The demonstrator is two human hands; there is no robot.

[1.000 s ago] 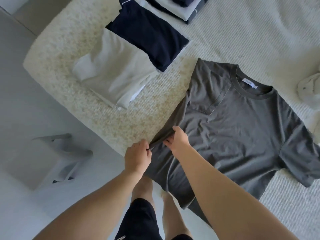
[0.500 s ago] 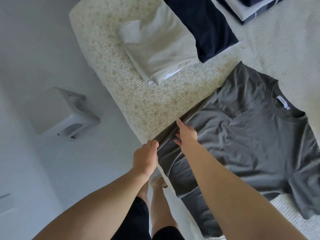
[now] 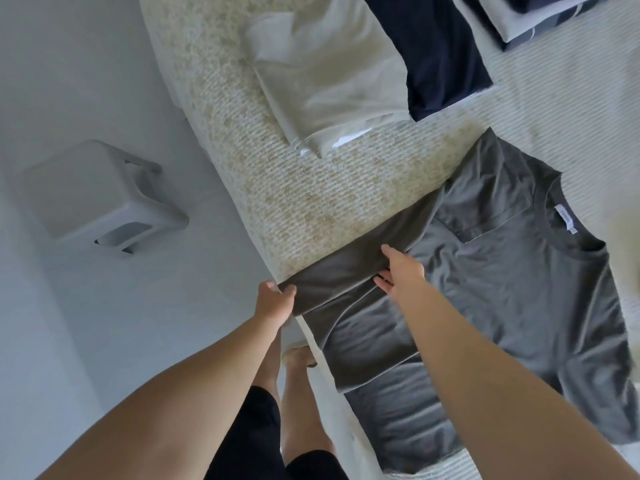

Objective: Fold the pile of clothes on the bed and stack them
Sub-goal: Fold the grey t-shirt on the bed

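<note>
In the head view, a grey tee (image 3: 512,299) is lying face up across the bed (image 3: 311,209), neck label showing, its near side hanging over the bed's edge. The left hand (image 3: 275,303) is pinching the tee's hem corner at that edge, thumb on top and fingers curled under the cloth. The right hand (image 3: 401,271) is lying flat on the tee just beside it, fingers straight and a little spread, pressing along the line where the side panel is turning over. That panel looks partly drawn inward, so the first lengthwise fold seems to be under way, while the far sleeve is lying unfolded. Beyond the tee, a folded white garment (image 3: 329,81) and a folded navy one (image 3: 440,53) are sitting side by side, the navy one overlapping the white, and a further stack (image 3: 533,19) is showing at the top edge. So several pieces look done; this tee needs folding and stacking. Whether more unfolded clothes are waiting cannot be told.
</note>
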